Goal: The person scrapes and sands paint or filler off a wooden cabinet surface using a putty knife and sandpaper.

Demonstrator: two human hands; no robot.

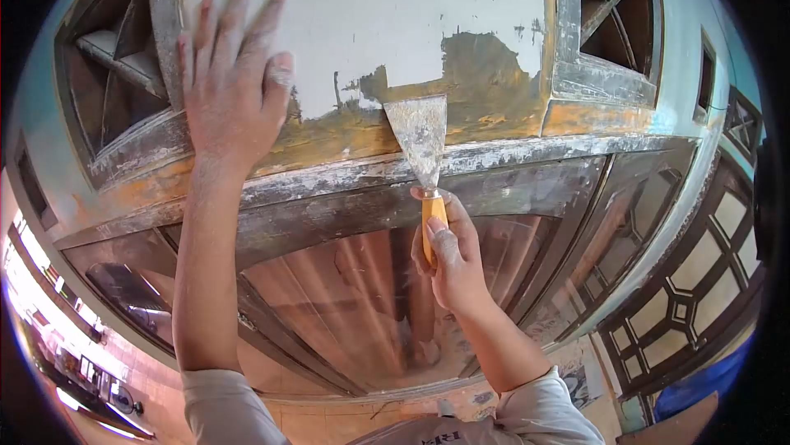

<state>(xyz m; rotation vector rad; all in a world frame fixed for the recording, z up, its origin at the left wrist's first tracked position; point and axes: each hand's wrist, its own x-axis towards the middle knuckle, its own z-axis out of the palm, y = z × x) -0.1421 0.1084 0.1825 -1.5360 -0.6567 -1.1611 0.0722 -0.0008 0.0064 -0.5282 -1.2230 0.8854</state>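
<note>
My right hand is wrapped round the yellow handle of a scraper. The wide metal blade, spotted with white residue, points up and its edge meets the lower border of the white paint on a panel. Below that border runs a stripped brown and ochre band, with jagged bare patches rising into the white. My left hand lies flat on the panel's left side, fingers spread and dusted white, holding nothing.
Recessed openings with crossed bars flank the panel. A worn wooden ledge juts out beneath it, above glazed doors. A patterned dark door stands at right, near a blue object. Tiled floor shows below.
</note>
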